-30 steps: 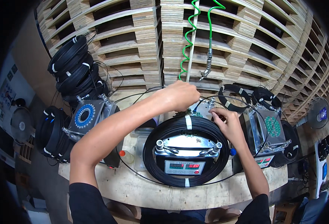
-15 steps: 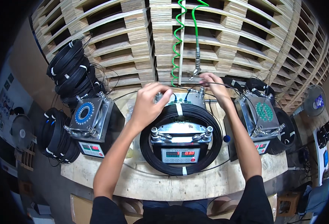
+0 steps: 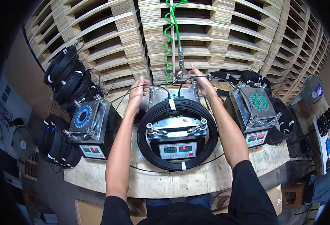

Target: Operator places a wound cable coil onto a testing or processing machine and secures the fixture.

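Round black cable coil [image 3: 213,135]: nearward, centred between hands
Left hand [image 3: 137,92]: half-curled, grip unclear
Right hand [image 3: 203,84]: spread, grip unclear

The camera sits up on the worker's head, the left lens of a side-by-side pair, peering down and forward across the wooden table [image 3: 153,185]; it is near enough that the black sleeve [image 3: 253,191] comes in large from the lower edge, with the left hand [image 3: 137,91] and right hand [image 3: 202,84] well inside the frame; the black coil [image 3: 141,140] shows near the middle; pallets [image 3: 217,32] face the lens across the top; the fisheye reaches one fan [image 3: 21,142] at far left and another fan [image 3: 310,89] at right, bowing the table's front edge inside a dark rim.
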